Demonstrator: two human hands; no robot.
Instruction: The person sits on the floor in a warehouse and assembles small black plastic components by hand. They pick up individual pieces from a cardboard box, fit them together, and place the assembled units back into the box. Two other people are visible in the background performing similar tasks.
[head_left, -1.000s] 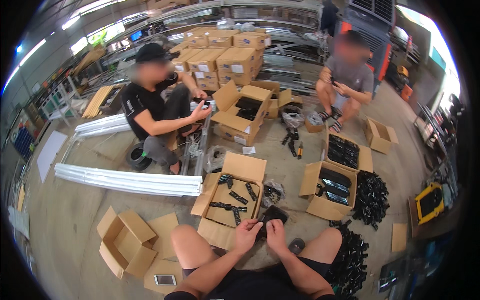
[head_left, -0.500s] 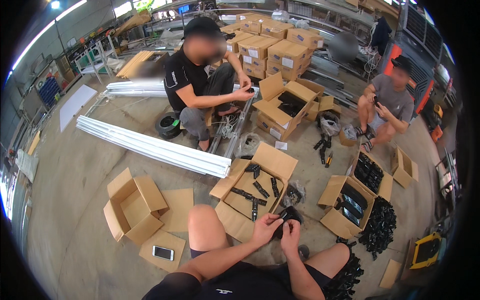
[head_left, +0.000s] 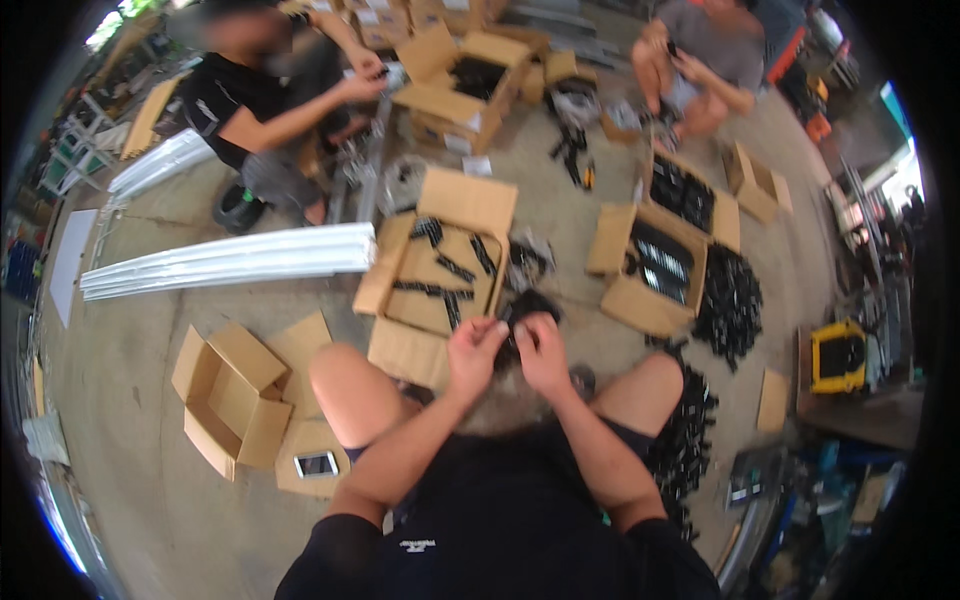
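In front of my knees both hands meet at a dark, rounded black piece (head_left: 529,304), blurred and partly hidden behind the fingers. My left hand (head_left: 475,352) is closed in a pinch at its left side. From the right, my right hand (head_left: 541,350) also pinches it, fingers bent. Just beyond lies an open cardboard box (head_left: 487,197), its flaps folded outward, with several short black jointed pieces (head_left: 455,267) spread inside. Exactly what kind of part I hold, I cannot make out.
Right of me stand open cartons (head_left: 640,316) of black parts beside a heap of black pieces (head_left: 728,305). An opened box (head_left: 225,405) and a phone (head_left: 316,465) lie left. White metal profiles (head_left: 230,262) stretch beyond. Two co-workers (head_left: 225,110) sit farther off, handling small parts.
My view has tipped downward and shifted right, so the surroundings sit higher and farther left. My hands have drawn closer to level with each other, still at the black piece.
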